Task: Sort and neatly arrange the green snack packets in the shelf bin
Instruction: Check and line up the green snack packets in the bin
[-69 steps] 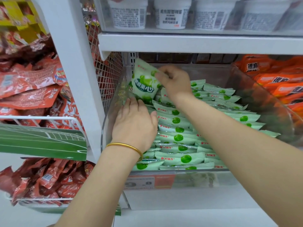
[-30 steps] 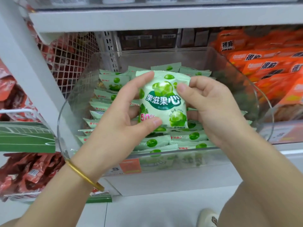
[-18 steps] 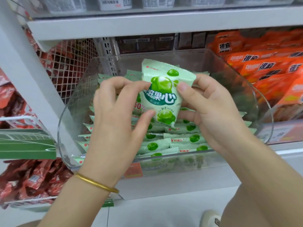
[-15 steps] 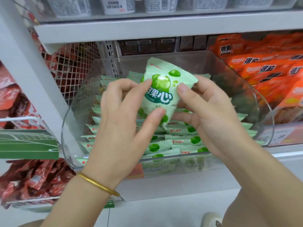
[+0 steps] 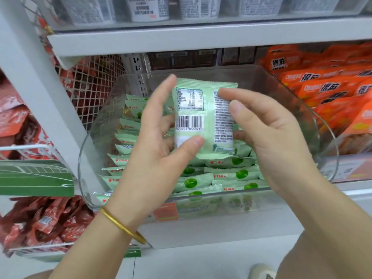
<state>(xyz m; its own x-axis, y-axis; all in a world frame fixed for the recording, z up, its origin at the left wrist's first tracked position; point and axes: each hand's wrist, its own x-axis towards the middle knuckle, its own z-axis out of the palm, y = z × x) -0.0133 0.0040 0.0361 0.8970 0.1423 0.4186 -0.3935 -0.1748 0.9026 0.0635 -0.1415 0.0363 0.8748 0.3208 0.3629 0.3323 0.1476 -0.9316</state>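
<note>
One green snack packet [image 5: 203, 109] is held upright above the clear plastic shelf bin [image 5: 90, 164], its back with barcode and nutrition table facing me. My left hand [image 5: 159, 158] grips its left edge, thumb on the lower front and fingers behind. My right hand [image 5: 267, 141] pinches its right edge with thumb and fingertips. Below, several green packets [image 5: 231, 174] lie stacked in rows inside the bin, partly hidden by my hands.
Orange snack packs [image 5: 326, 93] fill the bin to the right. Red packets [image 5: 44, 224] sit in wire baskets at the left behind a white upright [image 5: 40, 93]. White tubs [image 5: 145, 7] stand on the shelf above. A white shoe tip [image 5: 261, 271] shows on the floor.
The packet has been turned round between both hands: its printed front faced me before, now its back with the barcode does. Both hands stay on it above the bin.
</note>
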